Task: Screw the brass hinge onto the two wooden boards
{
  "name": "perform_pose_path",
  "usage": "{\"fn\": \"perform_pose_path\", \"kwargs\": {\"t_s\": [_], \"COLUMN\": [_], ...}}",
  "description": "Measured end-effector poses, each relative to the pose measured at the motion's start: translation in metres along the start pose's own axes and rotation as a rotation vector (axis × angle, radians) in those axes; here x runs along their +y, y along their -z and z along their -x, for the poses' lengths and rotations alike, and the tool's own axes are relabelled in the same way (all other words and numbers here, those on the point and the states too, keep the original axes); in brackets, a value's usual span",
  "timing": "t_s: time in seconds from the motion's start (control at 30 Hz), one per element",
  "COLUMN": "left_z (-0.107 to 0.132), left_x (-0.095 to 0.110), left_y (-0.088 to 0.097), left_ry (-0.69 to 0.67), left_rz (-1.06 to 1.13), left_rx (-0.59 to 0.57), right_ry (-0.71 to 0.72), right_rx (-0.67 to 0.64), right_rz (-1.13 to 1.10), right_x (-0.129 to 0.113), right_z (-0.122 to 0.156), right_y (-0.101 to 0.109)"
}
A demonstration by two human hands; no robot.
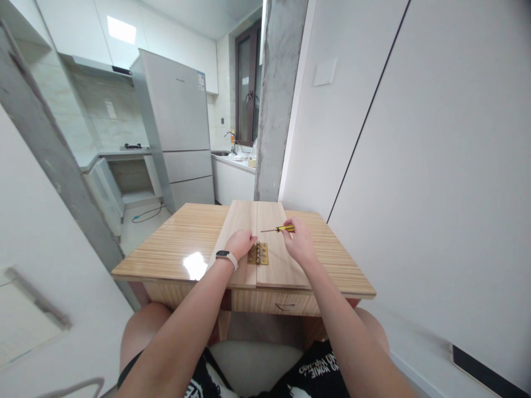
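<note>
Two pale wooden boards (269, 221) lie side by side on a striped wooden table (186, 243). A brass hinge (258, 254) spans the seam between them. My left hand (240, 244), with a watch on its wrist, rests on the left board with its fingers curled at the hinge's left edge. My right hand (299, 243) is closed around a yellow-and-black screwdriver (279, 228), whose shaft points left above the boards, just beyond the hinge.
The table has a drawer (285, 304) at its front, above my knees. A white wall stands close on the right, a grey concrete pillar (277, 105) behind the table. A fridge (178, 127) and kitchen counter lie further back.
</note>
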State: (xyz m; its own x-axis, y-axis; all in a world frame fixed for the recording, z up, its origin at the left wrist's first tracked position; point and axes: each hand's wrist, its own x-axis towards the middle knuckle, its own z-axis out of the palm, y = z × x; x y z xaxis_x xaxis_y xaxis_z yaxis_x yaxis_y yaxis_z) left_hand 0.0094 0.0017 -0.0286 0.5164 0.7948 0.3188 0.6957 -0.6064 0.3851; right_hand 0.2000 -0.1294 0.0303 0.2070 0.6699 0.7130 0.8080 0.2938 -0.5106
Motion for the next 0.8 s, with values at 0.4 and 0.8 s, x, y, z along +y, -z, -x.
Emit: {"fn": "perform_pose_path", "kwargs": {"t_s": [0.4,0.8], "left_z": [-0.001,-0.004], "left_x": [-0.037,0.000], "left_y": [-0.007,0.024], "left_ry": [0.154,-0.081], "left_rz": [0.037,0.571], "left_rx": [0.075,0.121], "right_ry": [-0.207,-0.149], "right_rx": [0.102,0.063], "right_rz": [-0.148,-0.211], "right_x": [0.021,-0.002], "right_z": [0.035,0.002], "right_y": [-0.006,-0.003]}}
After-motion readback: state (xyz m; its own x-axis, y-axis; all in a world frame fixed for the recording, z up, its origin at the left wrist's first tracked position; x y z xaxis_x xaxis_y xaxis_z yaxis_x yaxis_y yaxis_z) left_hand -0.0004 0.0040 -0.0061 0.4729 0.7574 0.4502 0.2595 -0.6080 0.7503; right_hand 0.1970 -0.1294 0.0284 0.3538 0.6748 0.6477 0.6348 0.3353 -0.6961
